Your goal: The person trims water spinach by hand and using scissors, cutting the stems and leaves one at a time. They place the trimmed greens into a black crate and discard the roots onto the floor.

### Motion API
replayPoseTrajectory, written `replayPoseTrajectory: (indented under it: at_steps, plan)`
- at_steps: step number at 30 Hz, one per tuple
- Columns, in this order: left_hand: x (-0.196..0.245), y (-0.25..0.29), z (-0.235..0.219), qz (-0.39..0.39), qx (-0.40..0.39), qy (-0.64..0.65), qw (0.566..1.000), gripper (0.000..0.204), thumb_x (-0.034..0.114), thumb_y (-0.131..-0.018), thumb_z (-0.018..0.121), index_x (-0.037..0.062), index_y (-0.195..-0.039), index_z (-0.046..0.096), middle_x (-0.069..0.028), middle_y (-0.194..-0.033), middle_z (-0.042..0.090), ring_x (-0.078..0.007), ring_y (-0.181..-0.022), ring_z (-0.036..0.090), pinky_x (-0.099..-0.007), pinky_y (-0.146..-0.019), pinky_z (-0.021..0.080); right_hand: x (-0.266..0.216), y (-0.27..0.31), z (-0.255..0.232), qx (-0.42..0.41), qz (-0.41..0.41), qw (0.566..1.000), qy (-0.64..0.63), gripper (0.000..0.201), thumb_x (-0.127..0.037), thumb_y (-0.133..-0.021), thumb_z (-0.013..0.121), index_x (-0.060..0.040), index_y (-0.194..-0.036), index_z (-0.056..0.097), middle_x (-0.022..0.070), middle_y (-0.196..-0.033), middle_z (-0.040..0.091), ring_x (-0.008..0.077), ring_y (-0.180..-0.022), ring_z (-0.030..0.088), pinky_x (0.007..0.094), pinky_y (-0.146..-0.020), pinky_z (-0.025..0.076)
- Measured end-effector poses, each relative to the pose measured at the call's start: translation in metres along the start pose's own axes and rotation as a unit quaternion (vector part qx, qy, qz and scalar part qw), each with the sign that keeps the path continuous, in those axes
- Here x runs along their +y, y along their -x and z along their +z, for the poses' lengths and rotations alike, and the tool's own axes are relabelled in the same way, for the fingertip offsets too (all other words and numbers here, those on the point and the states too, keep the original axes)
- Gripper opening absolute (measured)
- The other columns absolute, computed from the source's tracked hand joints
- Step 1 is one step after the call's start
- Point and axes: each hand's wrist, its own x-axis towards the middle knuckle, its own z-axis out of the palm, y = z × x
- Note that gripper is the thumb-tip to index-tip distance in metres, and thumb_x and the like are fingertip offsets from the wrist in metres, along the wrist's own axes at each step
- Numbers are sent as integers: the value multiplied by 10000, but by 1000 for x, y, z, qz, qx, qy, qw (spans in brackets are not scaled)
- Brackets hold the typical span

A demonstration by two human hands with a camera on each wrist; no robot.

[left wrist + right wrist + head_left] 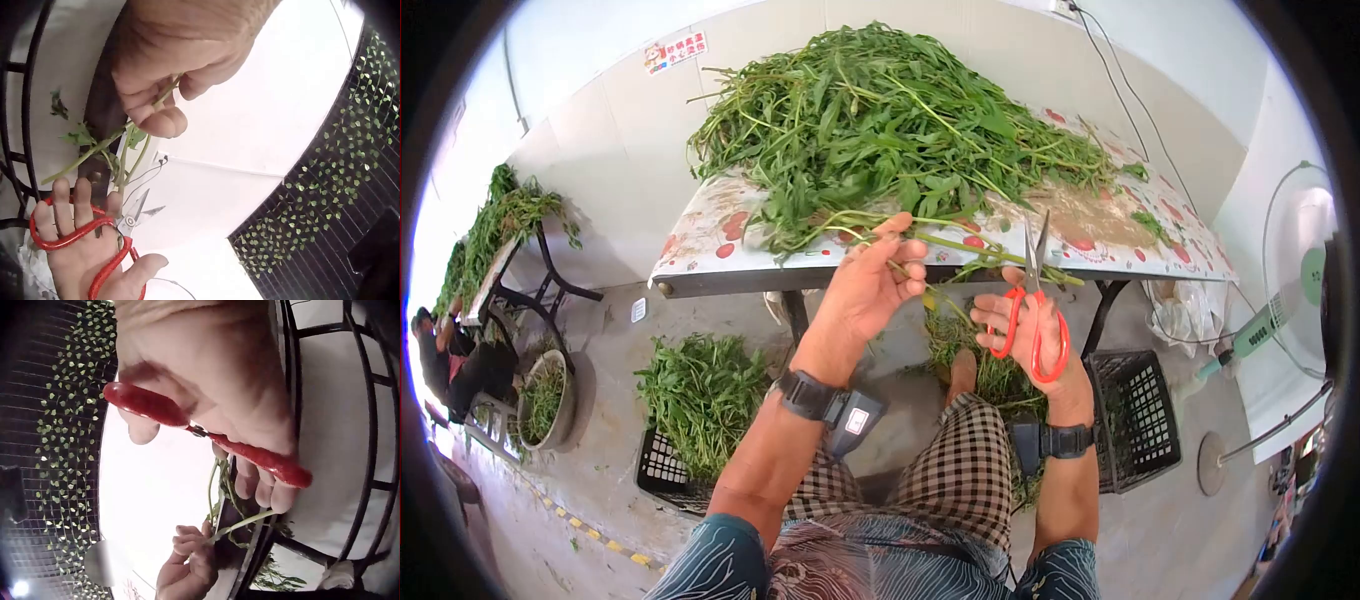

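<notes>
My left hand [872,290] pinches a few leafy green stems [965,245] between thumb and fingers, just over the front edge of the table. Their cut-looking ends point right, toward my right hand [1028,322]. Red-handled scissors [1064,350] hang on that right hand, with the thumb and fingers through the loops and the palm turned up. The blades are spread apart, tips pointing away from me, beside the stems. In the left wrist view, one stem [94,150] passes close over the right fingertips. A large heap of leafy greens [870,120] covers much of the table.
The table [730,215] wears a fruit-print cover with scattered soil. Below stand a black crate [662,468] heaped with greens and another black crate [1145,425] at right. More stems lie near my feet. A fan [1312,275] stands right; another person [450,355] sits far left.
</notes>
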Motion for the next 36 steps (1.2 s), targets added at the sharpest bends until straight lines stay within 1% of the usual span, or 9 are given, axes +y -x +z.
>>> replayPoseTrajectory:
  at_steps: [3,7,11,14,20,26,29,31,36]
  plan:
    - [-2,-5,-2,-6,6,36,999,329,142,-910,436,60,-1226,406,-88,-847,616,-166,-652,572,-301,-576,497,-1,1,-3,-33,31,999,8,688,-568,-851,418,-86,-1323,280,180,-1078,557,260,-918,581,358,-761,484]
    - [-4,-3,-4,11,18,14,1000,286,164,-917,423,54,-1180,451,-73,-813,610,-151,-646,570,-289,-567,498,4,6,0,-111,91,989,33,728,-594,-832,424,-57,-1306,294,192,-1063,569,258,-868,598,337,-680,502]
    - [-4,-3,-1,9,29,-10,999,317,174,-918,437,22,-1196,447,-40,-798,571,-146,-668,545,-293,-597,475,5,5,8,-65,141,978,141,713,-595,-841,401,-35,-1278,338,165,-971,594,228,-797,599,307,-620,506]
    - [-4,-2,1,12,35,-24,999,301,172,-918,431,16,-1174,460,-40,-788,576,-141,-667,551,-288,-587,480,0,-1,15,-44,154,980,119,671,-574,-861,379,-32,-1257,364,150,-942,596,209,-770,590,306,-615,503]
    - [-4,-4,-4,5,33,-14,999,303,182,-917,430,9,-1165,450,-52,-795,599,-134,-658,566,-277,-570,491,-10,-26,36,-15,158,976,151,657,-567,-877,331,-22,-1240,380,168,-940,597,220,-776,598,300,-585,490]
    - [5,-4,3,-3,63,30,998,321,222,-909,467,31,-1165,441,-49,-800,590,-135,-649,545,-283,-569,467,-5,-31,34,-71,84,986,128,561,-496,-906,348,-24,-1199,431,129,-883,597,166,-657,573,270,-568,463]
    - [16,-5,10,4,59,49,997,287,239,-912,475,62,-1139,468,-16,-762,550,-122,-629,493,-262,-567,423,-6,-28,35,-84,81,974,196,548,-483,-914,338,-21,-1191,441,123,-872,600,147,-640,564,264,-569,455]
    - [20,-7,10,25,27,40,999,271,261,-911,479,74,-1106,493,-1,-724,523,-111,-600,458,-252,-546,395,-6,-28,36,-72,98,976,183,541,-474,-919,329,-21,-1193,438,115,-862,601,144,-628,559,263,-569,454]
    - [17,-6,4,39,53,-25,998,284,287,-907,484,36,-1032,532,10,-678,486,-97,-552,415,-253,-495,359,-1,-34,41,-25,93,990,107,519,-448,-930,314,-8,-1174,440,91,-788,590,131,-550,510,259,-523,428]
